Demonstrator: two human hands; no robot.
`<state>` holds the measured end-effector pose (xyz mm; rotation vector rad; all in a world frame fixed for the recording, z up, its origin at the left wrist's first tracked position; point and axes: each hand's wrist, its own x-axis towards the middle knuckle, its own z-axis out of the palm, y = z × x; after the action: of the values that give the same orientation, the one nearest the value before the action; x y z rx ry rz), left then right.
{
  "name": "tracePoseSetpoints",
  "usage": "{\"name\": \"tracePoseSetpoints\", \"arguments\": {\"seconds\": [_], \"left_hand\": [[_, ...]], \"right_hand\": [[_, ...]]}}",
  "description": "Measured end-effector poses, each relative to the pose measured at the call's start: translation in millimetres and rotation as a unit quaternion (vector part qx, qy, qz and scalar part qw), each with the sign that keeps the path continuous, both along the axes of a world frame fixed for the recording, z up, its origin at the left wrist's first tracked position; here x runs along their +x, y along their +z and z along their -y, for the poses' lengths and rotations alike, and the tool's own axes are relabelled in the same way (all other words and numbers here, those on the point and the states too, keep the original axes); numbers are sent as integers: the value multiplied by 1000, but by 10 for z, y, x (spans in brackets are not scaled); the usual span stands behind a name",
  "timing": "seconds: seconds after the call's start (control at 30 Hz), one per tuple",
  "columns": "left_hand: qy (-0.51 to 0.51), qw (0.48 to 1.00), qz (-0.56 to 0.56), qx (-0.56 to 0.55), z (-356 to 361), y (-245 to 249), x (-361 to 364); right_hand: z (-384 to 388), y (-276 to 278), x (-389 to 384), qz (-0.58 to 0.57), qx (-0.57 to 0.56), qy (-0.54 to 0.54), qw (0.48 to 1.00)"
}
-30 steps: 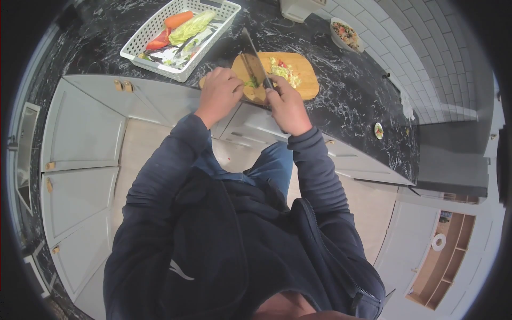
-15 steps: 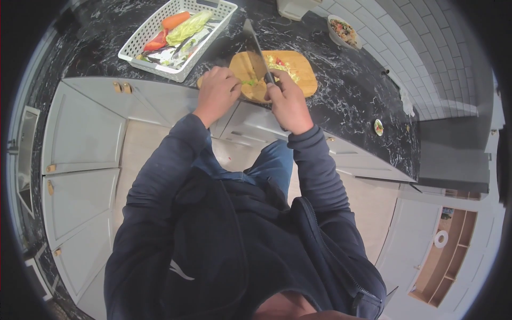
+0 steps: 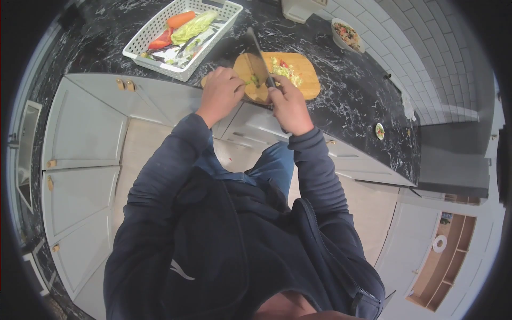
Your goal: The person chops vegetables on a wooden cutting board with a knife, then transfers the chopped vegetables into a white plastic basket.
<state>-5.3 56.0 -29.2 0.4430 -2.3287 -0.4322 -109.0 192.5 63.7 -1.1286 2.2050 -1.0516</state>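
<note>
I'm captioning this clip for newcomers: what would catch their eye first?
First, the big knife in the right hand, its blade over the wooden cutting board at the edge of the black marbled counter, beside the left hand pinning a green vegetable. Then the white basket of vegetables, farther left on it.

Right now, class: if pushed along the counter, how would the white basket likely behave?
The white basket looks like thin latticed plastic, so probably light. Low and wide on the glossy countertop, it would likely slide rather than tip. The loose carrot and lettuce inside may shift.
</note>
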Motion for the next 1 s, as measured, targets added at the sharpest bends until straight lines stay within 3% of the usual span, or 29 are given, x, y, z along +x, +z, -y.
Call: {"name": "tracePoseSetpoints", "arguments": {"seconds": [1.0], "left_hand": [[7, 1000, 10, 5, -16, 17, 23]], "right_hand": [[2, -24, -14, -6, -17, -1, 1000]]}}
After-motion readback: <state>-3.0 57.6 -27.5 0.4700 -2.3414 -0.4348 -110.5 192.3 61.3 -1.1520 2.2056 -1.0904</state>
